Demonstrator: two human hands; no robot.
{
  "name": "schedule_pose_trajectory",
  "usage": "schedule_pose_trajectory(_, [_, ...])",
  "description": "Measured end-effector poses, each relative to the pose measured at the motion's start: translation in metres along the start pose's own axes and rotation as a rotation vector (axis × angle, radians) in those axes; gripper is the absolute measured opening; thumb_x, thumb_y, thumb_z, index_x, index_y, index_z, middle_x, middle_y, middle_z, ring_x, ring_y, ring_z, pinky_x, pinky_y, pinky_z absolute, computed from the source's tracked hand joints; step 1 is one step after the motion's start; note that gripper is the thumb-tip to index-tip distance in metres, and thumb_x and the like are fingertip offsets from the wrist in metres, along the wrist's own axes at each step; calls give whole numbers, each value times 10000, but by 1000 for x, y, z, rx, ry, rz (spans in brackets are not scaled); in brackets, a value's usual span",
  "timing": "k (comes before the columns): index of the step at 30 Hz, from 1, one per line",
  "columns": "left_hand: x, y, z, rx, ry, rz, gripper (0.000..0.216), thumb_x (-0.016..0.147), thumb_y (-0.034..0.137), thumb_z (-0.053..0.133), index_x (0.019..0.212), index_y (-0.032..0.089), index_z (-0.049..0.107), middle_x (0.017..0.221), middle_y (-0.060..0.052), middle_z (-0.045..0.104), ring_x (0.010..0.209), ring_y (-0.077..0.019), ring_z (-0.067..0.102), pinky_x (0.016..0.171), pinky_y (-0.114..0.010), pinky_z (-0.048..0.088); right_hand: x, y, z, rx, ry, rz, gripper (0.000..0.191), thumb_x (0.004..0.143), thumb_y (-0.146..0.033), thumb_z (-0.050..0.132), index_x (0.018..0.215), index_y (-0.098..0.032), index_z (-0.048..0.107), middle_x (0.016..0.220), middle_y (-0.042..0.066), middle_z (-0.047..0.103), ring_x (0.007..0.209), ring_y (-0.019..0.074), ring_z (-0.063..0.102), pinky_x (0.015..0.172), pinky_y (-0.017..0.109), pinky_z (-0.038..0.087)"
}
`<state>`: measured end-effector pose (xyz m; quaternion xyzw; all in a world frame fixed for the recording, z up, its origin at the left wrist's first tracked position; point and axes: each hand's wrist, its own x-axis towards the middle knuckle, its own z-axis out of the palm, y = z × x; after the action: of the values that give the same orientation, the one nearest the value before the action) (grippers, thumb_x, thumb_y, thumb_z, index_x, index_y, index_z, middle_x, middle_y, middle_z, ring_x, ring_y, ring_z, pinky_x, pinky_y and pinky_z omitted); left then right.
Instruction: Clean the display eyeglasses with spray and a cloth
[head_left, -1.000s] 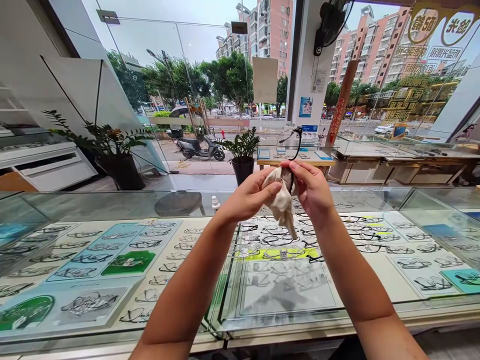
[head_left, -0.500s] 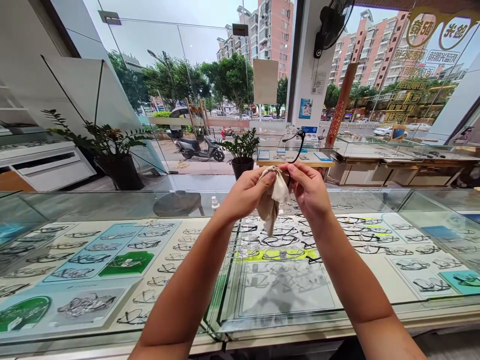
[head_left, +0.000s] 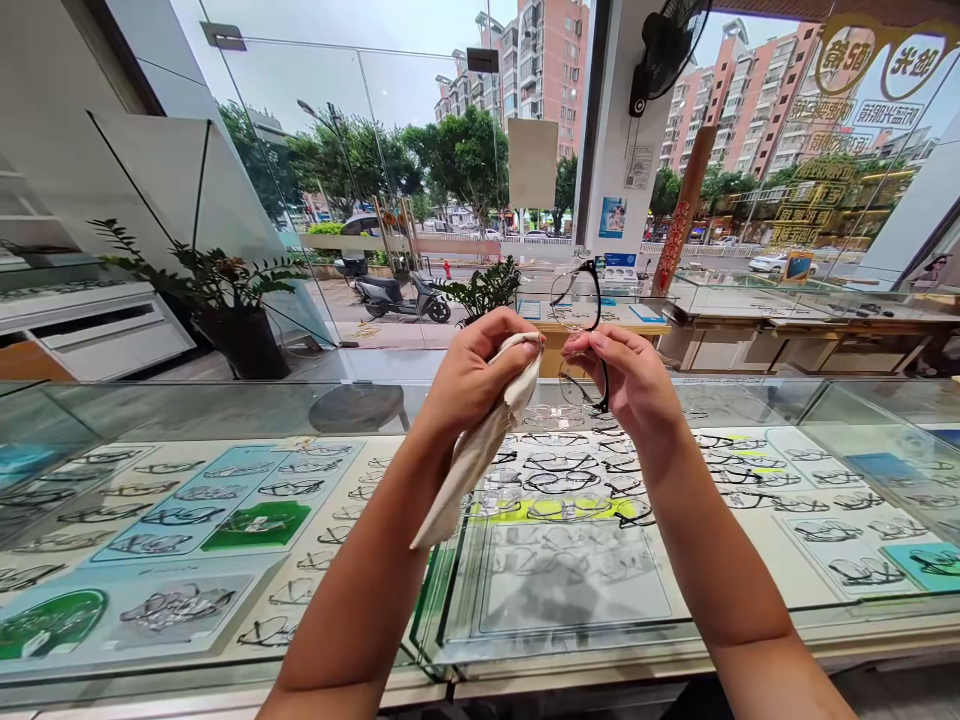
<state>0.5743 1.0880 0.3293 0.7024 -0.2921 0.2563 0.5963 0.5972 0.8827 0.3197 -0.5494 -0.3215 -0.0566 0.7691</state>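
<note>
My right hand (head_left: 628,382) pinches a pair of black-rimmed glasses (head_left: 579,300) near the bridge and holds them upright above the glass counter (head_left: 225,410). One lens stands above my fingers, the other hangs below them. My left hand (head_left: 472,372) is closed on a beige cleaning cloth (head_left: 474,455). The cloth hangs down along my left forearm, a short gap away from the glasses.
The glass display counter holds several rows of spectacle frames (head_left: 555,480) on coloured trays. A small white bottle (head_left: 430,405) stands on the counter behind my left wrist. Potted plants (head_left: 225,300) and shop windows lie beyond, with another glass case (head_left: 787,300) at the right.
The cloth has come off the glasses: my left hand drew it left and it now hangs loose. My right hand raised the glasses so both lenses show.
</note>
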Motion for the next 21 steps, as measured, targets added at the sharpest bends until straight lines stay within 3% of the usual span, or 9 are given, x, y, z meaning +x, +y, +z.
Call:
schedule_pose_trajectory(8, [-2, 3, 0, -56, -103, 4, 306, 796, 417, 869, 817, 206, 647, 727, 6, 634, 580, -116, 478, 547, -237, 399, -4, -6, 4, -15, -34, 36, 230, 787, -497, 852, 769, -275, 794, 911, 34, 773, 855, 199, 668, 919, 389, 597])
schedule_pose_trajectory(14, [-2, 5, -2, -60, -100, 85, 215, 819, 368, 850, 842, 187, 736, 809, -24, 691, 651, -121, 526, 595, -233, 417, -6, -7, 4, 32, -69, 34, 190, 812, -452, 863, 780, -268, 835, 873, 27, 751, 824, 176, 629, 833, 327, 560])
schedule_pose_trajectory(21, [-2, 6, -3, -144, -87, 10, 277, 803, 391, 870, 779, 181, 690, 709, 9, 636, 558, -91, 432, 540, -229, 364, -7, -6, 2, 43, -126, 24, 157, 839, -418, 860, 796, -267, 854, 879, 35, 731, 810, 170, 589, 759, 301, 518])
